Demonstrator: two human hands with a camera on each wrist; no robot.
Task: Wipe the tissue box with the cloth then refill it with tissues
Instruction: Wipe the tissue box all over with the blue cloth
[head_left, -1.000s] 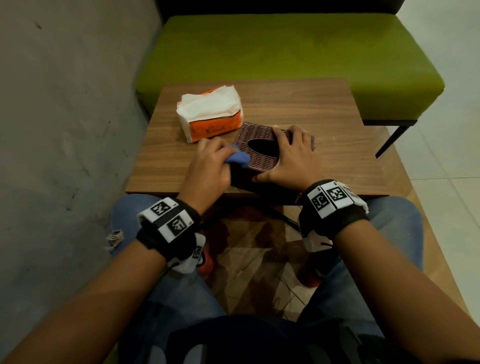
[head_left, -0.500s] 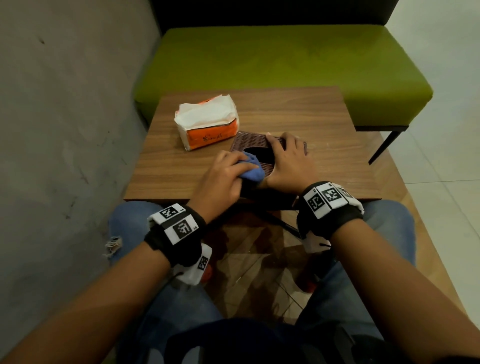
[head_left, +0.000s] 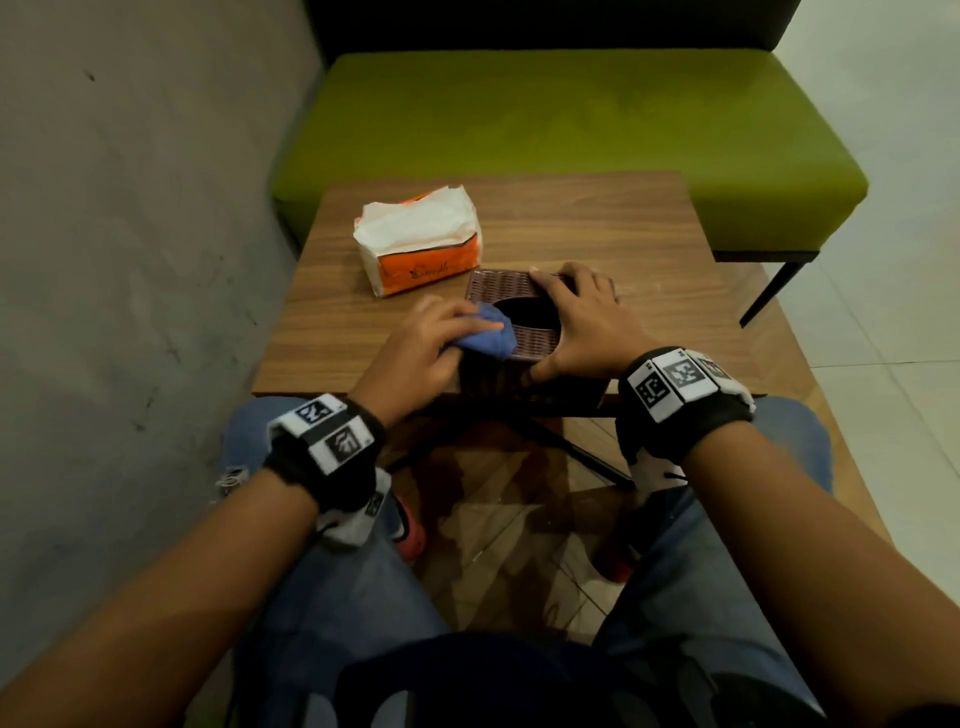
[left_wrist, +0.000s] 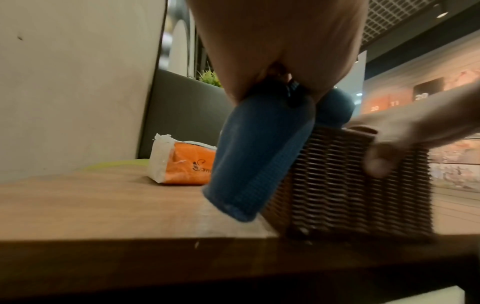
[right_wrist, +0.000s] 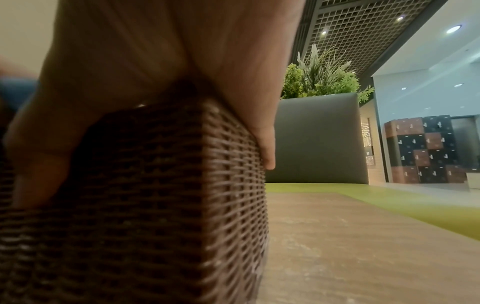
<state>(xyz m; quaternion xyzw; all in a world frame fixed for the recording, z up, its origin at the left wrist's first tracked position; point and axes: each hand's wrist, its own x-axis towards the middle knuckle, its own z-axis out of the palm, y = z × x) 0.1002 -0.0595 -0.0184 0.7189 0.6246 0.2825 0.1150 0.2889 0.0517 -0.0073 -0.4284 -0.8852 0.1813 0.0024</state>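
A dark brown woven tissue box (head_left: 498, 288) with an oval slot in its top stands at the near edge of the wooden table (head_left: 332, 332). My left hand (head_left: 431, 343) grips a bunched blue cloth (head_left: 491, 335) and presses it on the box's near left top corner; the cloth (left_wrist: 257, 156) hangs down the box's (left_wrist: 350, 185) left side. My right hand (head_left: 582, 322) lies over the right half of the box (right_wrist: 161, 185), thumb on the front face and fingers (right_wrist: 265, 144) curled over the far side. An orange-and-white tissue pack (head_left: 421, 241) lies behind the box to the left.
A green upholstered bench (head_left: 571, 135) runs behind the table. A grey wall (head_left: 130, 260) is close on the left. My knees in blue jeans (head_left: 337, 597) sit under the table's near edge. White tiled floor (head_left: 893, 322) lies to the right.
My left hand has carried the blue cloth from the box's left front edge up onto its top beside the slot. The right hand keeps its hold on the box.
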